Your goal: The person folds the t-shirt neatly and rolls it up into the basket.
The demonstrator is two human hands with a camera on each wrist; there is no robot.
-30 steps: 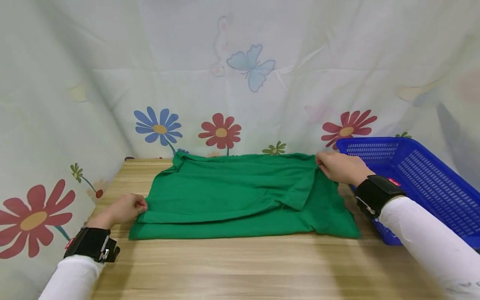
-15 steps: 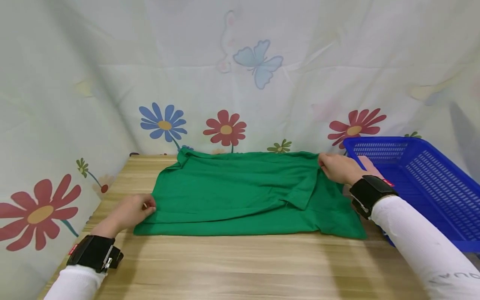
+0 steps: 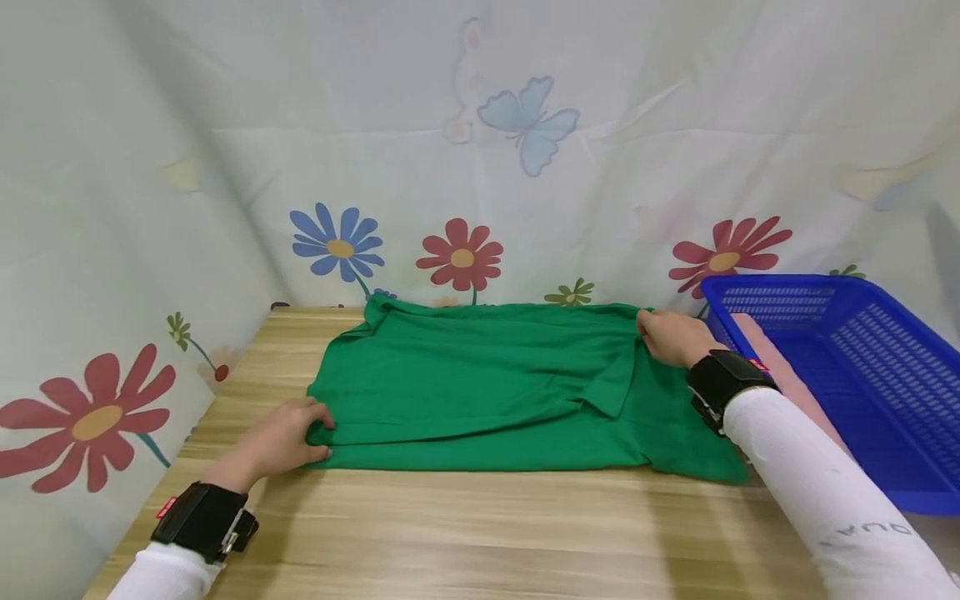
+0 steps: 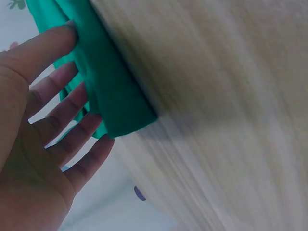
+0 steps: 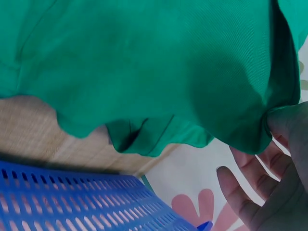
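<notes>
Broadly, a wood-grain tabletop [image 3: 480, 533] meets a flower-printed fabric backdrop [image 3: 390, 158] at twelve o'clock, with a blue basket [image 3: 903, 358] at three and a green cloth [image 3: 465, 383] lying mid-table. Reaching in from eight o'clock, the left hand [image 3: 277, 442] spreads thumb and fingers at the cloth's edge; from four, the right hand [image 3: 678, 337] pinches its two-o'clock corner.
</notes>
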